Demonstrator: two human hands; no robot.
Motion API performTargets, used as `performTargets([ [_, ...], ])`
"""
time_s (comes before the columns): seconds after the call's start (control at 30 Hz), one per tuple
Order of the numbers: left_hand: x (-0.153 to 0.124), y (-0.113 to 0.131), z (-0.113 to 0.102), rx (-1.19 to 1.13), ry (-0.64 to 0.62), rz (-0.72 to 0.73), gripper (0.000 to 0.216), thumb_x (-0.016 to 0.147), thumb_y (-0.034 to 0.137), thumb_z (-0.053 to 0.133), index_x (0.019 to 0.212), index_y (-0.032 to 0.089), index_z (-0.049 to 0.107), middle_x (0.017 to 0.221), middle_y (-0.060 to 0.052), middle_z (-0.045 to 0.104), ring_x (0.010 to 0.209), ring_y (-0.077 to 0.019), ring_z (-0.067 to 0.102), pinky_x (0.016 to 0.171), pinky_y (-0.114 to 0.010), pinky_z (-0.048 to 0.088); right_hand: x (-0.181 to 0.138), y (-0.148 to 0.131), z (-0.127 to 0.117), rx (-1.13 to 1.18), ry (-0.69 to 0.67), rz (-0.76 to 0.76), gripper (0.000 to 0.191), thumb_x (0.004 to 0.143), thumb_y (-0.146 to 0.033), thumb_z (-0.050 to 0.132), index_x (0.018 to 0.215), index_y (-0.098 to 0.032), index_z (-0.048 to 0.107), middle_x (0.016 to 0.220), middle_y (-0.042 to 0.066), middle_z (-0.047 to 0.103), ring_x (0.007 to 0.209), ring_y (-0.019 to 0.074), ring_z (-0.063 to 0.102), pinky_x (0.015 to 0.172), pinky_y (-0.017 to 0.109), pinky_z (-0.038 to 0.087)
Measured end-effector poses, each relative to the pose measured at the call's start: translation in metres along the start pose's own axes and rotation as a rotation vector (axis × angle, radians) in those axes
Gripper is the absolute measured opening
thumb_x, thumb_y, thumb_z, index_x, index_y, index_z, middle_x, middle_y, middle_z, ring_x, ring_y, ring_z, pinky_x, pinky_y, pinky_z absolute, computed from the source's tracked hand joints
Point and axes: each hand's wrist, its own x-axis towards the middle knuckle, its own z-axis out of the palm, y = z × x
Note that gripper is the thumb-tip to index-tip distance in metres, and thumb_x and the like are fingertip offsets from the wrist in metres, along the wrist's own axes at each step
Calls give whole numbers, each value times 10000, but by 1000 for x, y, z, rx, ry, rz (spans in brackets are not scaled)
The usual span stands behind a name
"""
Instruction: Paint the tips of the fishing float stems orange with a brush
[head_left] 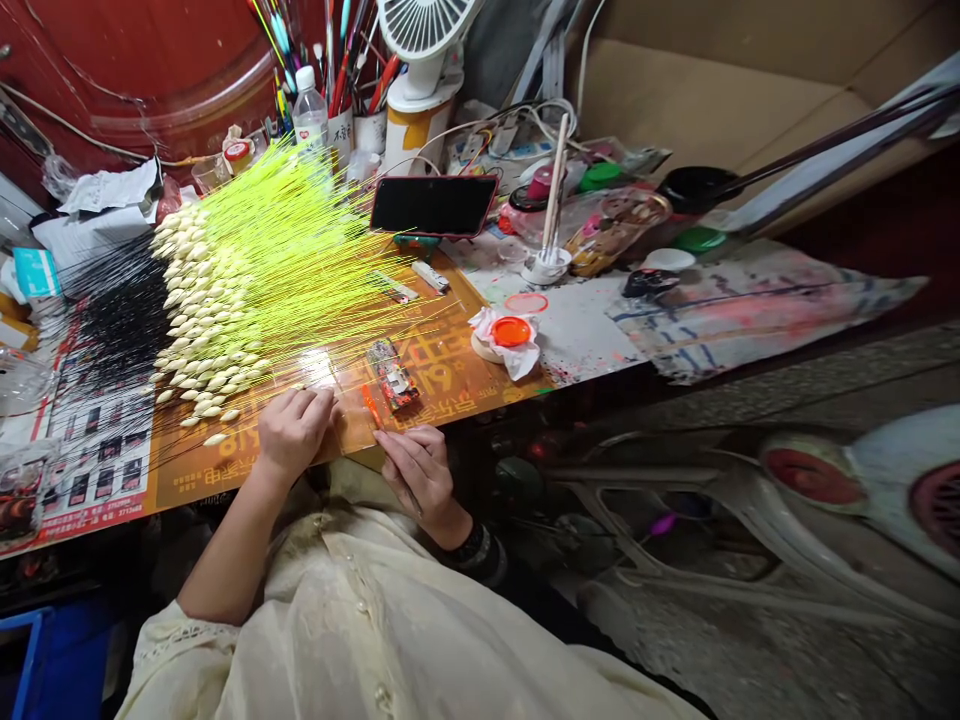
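Observation:
My left hand (294,428) rests at the table's near edge, fingers curled in a pinch on a thin float stem I can barely see. My right hand (415,472) lies beside it, fingers closed around a thin brush or pen with an orange tip (370,405). Many fishing floats (214,320) with cream bodies and neon-yellow stems (300,240) are fanned out on the orange sheet (435,365) just beyond my left hand. A small paint-stained block (392,374) sits just above my right hand.
A lid of orange paint (511,331) on white tissue stands right of the block. A black phone (433,205) leans behind it, with a white fan (420,40), brush jars (352,80), a bottle (310,110) and paint pots (600,215). White plastic furniture (750,520) stands right of the table.

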Motion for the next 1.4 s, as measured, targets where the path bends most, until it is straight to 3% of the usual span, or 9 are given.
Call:
performTargets([
  [0.57, -33, -10, -24, 77, -65, -111, 126, 971, 175, 598, 1077, 206, 657, 858, -42, 747, 747, -183, 610, 683, -345, 385, -8, -9, 7, 94, -80, -50, 570, 962, -148, 558, 1518, -226, 462, 1121, 95, 724, 987, 228, 554, 935, 467, 495],
  [1.07, -40, -11, -24, 36, -69, -164, 149, 989, 239, 580, 1102, 238, 678, 856, -51, 750, 733, -185, 611, 683, -359, 370, -4, -14, 10, 39, -104, -33, 613, 956, -130, 577, 1538, -256, 436, 1143, 82, 731, 965, 216, 554, 925, 435, 454],
  [1.4, -40, -11, -24, 46, -69, -159, 143, 986, 193, 574, 1088, 230, 667, 849, -39, 746, 734, -179, 598, 694, -356, 368, -4, -13, 10, 47, -82, -39, 616, 951, -118, 573, 1539, -237, 431, 1131, 96, 718, 976, 226, 559, 911, 439, 477],
])
